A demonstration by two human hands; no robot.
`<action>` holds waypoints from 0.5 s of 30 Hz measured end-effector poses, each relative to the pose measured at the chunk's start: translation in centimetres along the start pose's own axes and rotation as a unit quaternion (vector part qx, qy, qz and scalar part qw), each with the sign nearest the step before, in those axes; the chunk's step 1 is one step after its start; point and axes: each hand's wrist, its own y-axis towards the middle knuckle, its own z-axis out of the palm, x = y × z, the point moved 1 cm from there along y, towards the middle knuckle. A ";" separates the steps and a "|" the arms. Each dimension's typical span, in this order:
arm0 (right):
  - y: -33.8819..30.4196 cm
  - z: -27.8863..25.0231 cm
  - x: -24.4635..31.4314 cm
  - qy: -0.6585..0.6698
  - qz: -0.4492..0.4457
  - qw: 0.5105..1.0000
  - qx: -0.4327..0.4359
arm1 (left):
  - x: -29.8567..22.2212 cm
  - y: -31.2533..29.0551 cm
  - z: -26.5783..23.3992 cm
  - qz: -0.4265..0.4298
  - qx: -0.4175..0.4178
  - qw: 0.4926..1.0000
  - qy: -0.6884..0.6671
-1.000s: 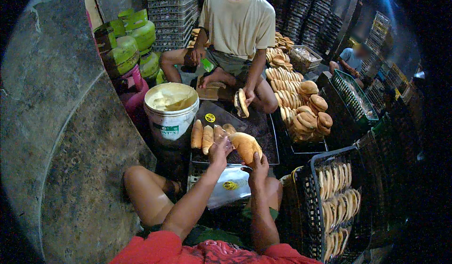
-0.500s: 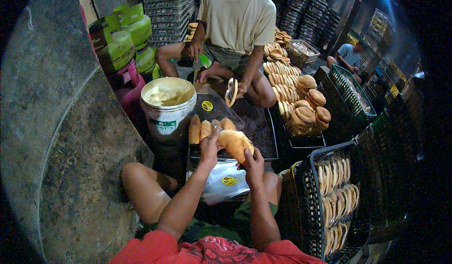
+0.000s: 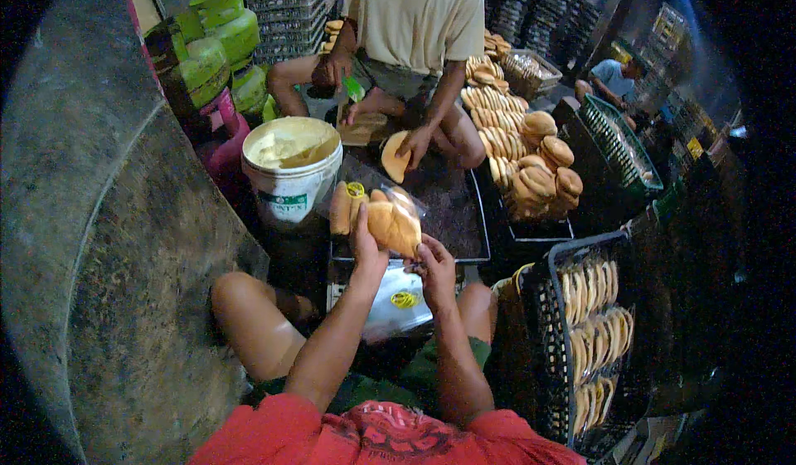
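Bread roll (image 3: 395, 224) in clear bag, grasped by left hand (image 3: 366, 245) and right hand (image 3: 434, 267) grips.

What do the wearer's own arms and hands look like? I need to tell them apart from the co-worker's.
Both forearms are bare and enter from the lower edge, side by side. The left hand and right hand wear no gloves, and no rings or watch can be made out. The sleeves are short and red, part of a red shirt with a dark print at the chest. The fingers are uncovered.
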 end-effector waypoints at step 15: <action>-1.9 -10.2 13.0 -0.300 0.057 0.952 -0.030 | 7.2 -8.3 3.1 -0.146 0.361 0.799 0.458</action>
